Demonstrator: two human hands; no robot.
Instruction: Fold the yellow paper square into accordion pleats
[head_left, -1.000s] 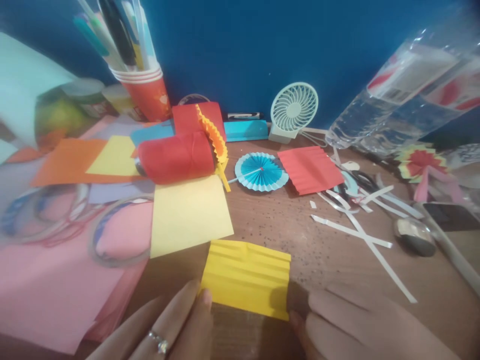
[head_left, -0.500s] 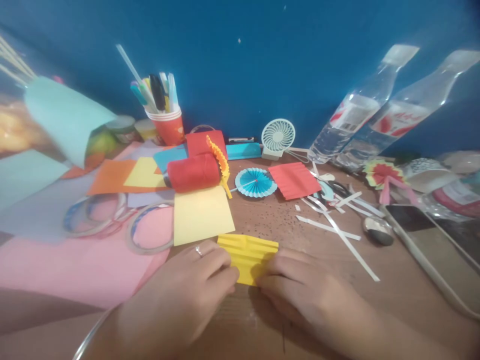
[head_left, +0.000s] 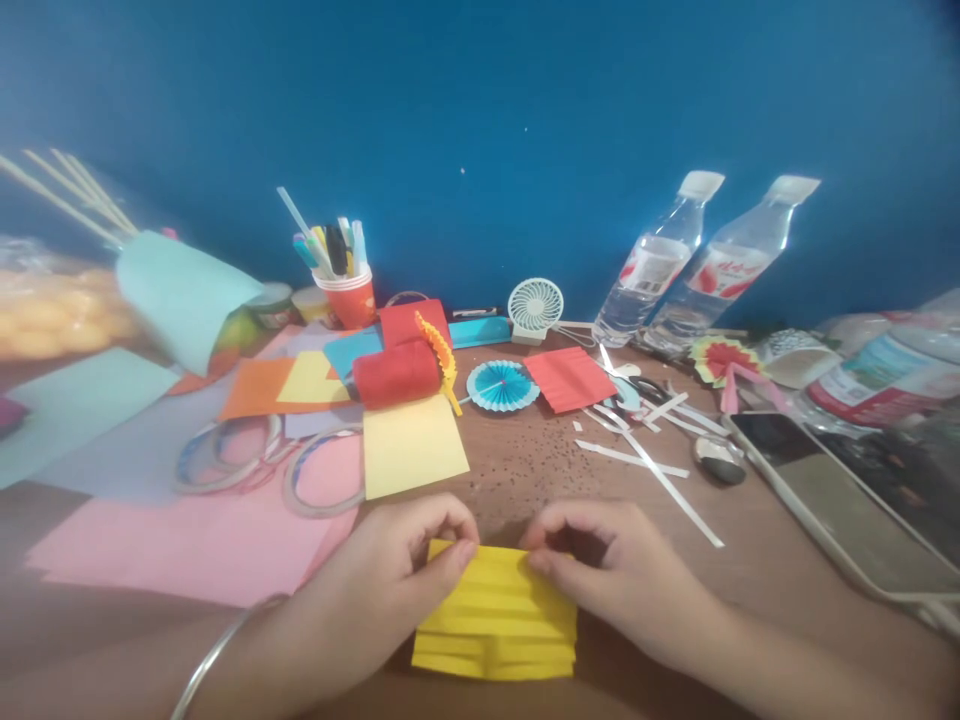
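Between my hands is a yellow sheet of paper (head_left: 499,610) with several parallel pleats running across it. My left hand (head_left: 420,575) pinches its far edge near the left corner between thumb and forefinger. On the far edge's right side, my right hand (head_left: 592,560) holds it in the same kind of pinch. Just beyond my left hand lies a pale yellow sheet (head_left: 415,447). Farther back are a creased red paper square (head_left: 571,379) and a round blue pleated paper fan (head_left: 502,386).
Tape rolls (head_left: 324,475) rest on pink paper (head_left: 187,545) at left. White paper strips (head_left: 660,470), a phone (head_left: 832,500) and water bottles (head_left: 720,265) are at right. A pen cup (head_left: 346,300), red roll (head_left: 396,377) and small fan (head_left: 535,306) stand farther back.
The yellow paper has come nearer to me and shows more of its pleated face. Both hands have shifted from its sides to pinch its far edge. The camera view has tilted up.
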